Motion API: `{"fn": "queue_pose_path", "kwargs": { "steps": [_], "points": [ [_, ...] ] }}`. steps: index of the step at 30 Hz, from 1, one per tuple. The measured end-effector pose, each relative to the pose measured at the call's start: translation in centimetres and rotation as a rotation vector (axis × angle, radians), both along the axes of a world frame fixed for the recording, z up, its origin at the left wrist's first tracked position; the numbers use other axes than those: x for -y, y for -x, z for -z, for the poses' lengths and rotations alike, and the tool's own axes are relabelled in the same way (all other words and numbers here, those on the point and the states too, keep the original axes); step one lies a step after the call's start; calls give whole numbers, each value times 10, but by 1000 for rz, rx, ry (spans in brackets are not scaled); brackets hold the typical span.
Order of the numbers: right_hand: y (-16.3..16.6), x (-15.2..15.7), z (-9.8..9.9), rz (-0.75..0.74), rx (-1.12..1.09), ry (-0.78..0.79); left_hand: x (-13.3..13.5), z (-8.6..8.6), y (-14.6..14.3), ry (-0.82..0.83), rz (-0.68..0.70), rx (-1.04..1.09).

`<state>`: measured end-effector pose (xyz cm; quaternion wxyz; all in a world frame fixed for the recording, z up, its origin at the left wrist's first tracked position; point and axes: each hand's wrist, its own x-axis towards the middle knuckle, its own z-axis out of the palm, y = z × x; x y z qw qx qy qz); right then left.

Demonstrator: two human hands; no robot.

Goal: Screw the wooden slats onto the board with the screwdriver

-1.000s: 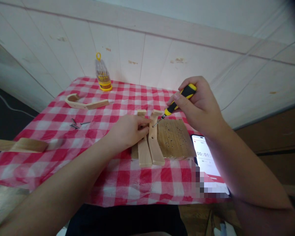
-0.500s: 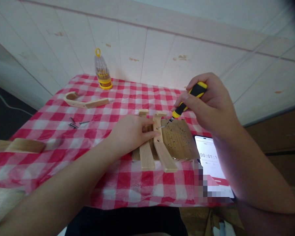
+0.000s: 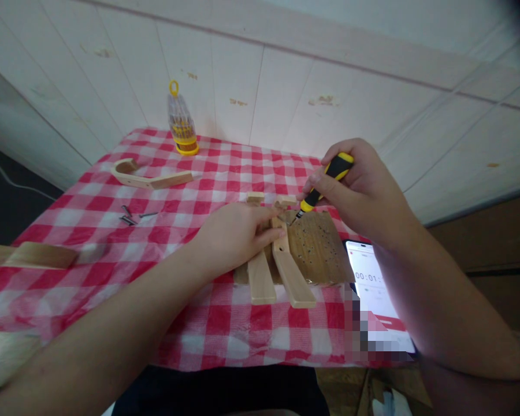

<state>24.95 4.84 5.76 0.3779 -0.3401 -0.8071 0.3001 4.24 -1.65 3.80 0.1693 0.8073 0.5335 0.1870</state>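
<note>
My right hand (image 3: 364, 185) grips a yellow and black screwdriver (image 3: 329, 181), tilted with its tip down to the left. The tip meets a small screw (image 3: 287, 222) at the upper part of a pale wooden hook (image 3: 292, 274). My left hand (image 3: 234, 237) presses on this hook, thumb and forefinger closed round its upper part beside the screw. Under the same hand lies a second wooden hook (image 3: 261, 280), partly covered. Both rest on a brown board (image 3: 320, 245) dotted with small holes. One bare hole shows in the right hook below the thumb.
Another wooden hook (image 3: 151, 180) lies at the back left, with several loose screws (image 3: 127, 218) in front of it. A clear screwdriver-bit case (image 3: 182, 124) stands near the wall. A phone (image 3: 379, 289) lies by my right forearm. More wood (image 3: 39, 255) sits far left.
My right hand and the screwdriver have moved slightly left and down toward the hook. The left forefinger has shifted right, over the hook near the screw.
</note>
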Motion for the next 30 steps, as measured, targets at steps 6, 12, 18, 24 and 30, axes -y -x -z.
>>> {"fn": "queue_pose_path", "kwargs": {
  "steps": [6,12,18,24,30],
  "points": [
    [16,15,-6,-40,-278,198,-6,3,-2,22,79,-28],
    [9,14,-13,59,-223,117,-5,6,-3,-3,56,-10],
    [-2,15,-23,99,642,-66,4,-8,1,30,-28,-96],
    [7,12,-8,-155,920,-29,10,-15,5,67,130,-67],
    [2,1,-5,-294,853,19,6,-13,9,40,218,-73]
  ]
}}
